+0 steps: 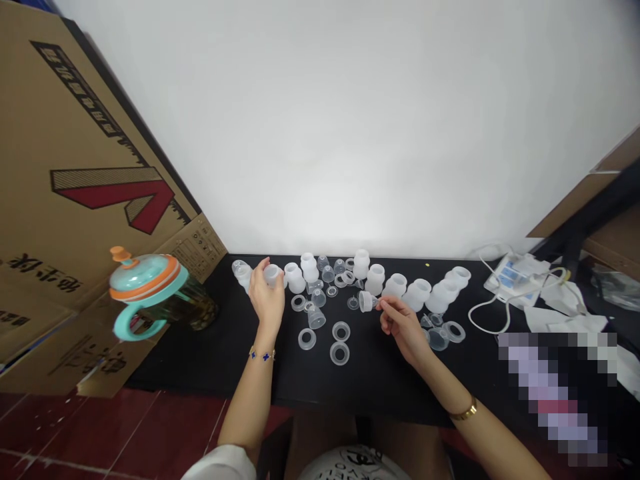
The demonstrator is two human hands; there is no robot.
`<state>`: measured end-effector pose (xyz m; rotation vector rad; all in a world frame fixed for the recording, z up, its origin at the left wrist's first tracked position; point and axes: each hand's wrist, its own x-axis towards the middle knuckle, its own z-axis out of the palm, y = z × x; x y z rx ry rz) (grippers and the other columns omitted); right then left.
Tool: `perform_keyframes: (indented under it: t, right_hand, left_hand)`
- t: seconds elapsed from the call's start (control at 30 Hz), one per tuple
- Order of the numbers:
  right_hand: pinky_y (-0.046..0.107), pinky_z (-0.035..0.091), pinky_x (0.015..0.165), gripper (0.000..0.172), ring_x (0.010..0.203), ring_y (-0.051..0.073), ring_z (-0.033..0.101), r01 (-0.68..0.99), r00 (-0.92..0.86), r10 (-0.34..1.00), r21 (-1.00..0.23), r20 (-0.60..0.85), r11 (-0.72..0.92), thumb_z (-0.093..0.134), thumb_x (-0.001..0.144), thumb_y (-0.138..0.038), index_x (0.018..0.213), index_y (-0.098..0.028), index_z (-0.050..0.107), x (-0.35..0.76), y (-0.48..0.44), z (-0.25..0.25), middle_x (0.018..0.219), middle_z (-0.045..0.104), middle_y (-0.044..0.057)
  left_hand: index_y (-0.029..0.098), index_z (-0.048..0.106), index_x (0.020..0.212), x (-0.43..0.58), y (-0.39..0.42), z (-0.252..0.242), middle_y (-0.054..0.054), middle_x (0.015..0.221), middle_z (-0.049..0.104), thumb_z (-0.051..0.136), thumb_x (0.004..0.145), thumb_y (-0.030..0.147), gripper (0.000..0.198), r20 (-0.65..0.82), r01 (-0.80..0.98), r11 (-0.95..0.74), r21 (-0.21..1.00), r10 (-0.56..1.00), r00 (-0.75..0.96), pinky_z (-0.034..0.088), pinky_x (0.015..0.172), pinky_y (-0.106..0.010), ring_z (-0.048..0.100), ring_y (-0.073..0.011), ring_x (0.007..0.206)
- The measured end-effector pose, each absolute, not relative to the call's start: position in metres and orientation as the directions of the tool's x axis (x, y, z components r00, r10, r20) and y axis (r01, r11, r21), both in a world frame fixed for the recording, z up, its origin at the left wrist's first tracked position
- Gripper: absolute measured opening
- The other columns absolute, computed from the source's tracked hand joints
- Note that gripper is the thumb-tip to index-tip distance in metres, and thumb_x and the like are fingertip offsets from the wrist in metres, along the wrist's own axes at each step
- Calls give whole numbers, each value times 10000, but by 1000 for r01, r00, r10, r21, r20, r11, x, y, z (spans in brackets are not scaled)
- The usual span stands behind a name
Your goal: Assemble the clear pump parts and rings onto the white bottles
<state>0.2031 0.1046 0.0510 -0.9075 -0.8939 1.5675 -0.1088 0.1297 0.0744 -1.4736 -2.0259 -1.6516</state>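
Observation:
My left hand (267,300) is wrapped round a small white baby bottle (273,274) with an open mouth, at the left end of a row of bottles. Between its fingertips my right hand (403,327) pinches a clear bottle nipple fitted in a screw ring (367,301), its wide end facing left. Loose clear nipples (316,317) and flat translucent rings (340,353) lie on the black table between my hands. Several white bottles (395,285) stand along the wall side. More nipples and a ring (454,331) lie right of my right hand.
A large teal-lidded jug (150,277) with dark contents stands at the left, before a big cardboard box (90,173). White cables (487,327) and crumpled paper (565,320) occupy the table's right side. A white wall (380,133) rises behind the table (295,380).

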Motion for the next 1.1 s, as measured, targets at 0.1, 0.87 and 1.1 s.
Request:
perform_keyframes:
  t: [0.1,0.87,1.1]
  right_hand:
    - [205,345,426,238,518,67,479,-413,-140,985,-898,-101,-151,800,789,-394,890,-199,706,203,105,51,810,621,-2]
    - [200,433,462,270,669,127,602,-408,-198,961,-875,-194,-261,830,749,-405,886,-196,727,201,107,49,913,685,36]
    - [293,599,649,201,845,204,709,-450,-289,900,-783,-326,-429,834,755,-325,875,-223,709,203,110,45,921,739,21]
  left_hand:
    - [185,585,1233,-102,126,81,-109,1189,644,658,865,307,395,727,789,-121,603,490,-481,399,1053,-430,575,-275,1162]
    - [222,589,776,-27,93,73,-67,1081,748,745,841,299,186,828,675,-561,479,545,-135,462,854,-392,672,-229,947]
    - [226,595,792,-16,93,67,-105,1203,686,697,861,330,162,522,308,-452,837,828,-205,455,942,-437,619,-280,1107]
